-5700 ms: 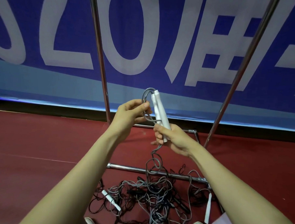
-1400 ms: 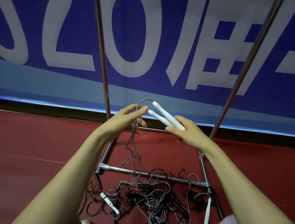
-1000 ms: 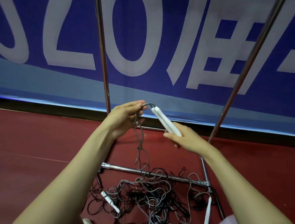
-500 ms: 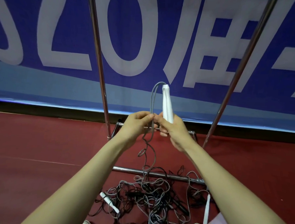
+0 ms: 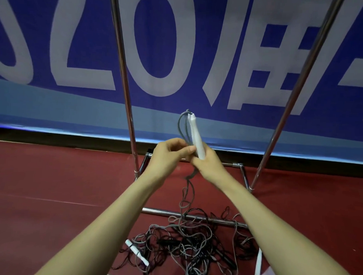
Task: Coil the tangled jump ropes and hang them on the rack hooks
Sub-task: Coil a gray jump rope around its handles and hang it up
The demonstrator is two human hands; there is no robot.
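**Handles held upright, cord pinched beside them**

The fingers of the right hand are curled around the lower end of the white handles (they look like two pressed together, but I cannot separate them clearly). Their long axis stands nearly upright, leaning a little to the left, with the cord end pointing up. The thumb and fingers of the left hand pinch the grey cord just beside the handles, so the two hands touch.

The cord comes out at the top of the handles, bends over in a narrow loop and goes down into the left fingers. Below the hands it hangs in loose twists to the tangle of ropes on the red floor. This tangle lies at the front base bar of the rack and partly over it. A loose white handle lies at its left edge. Behind the rack's two uprights is a blue banner with white letters.
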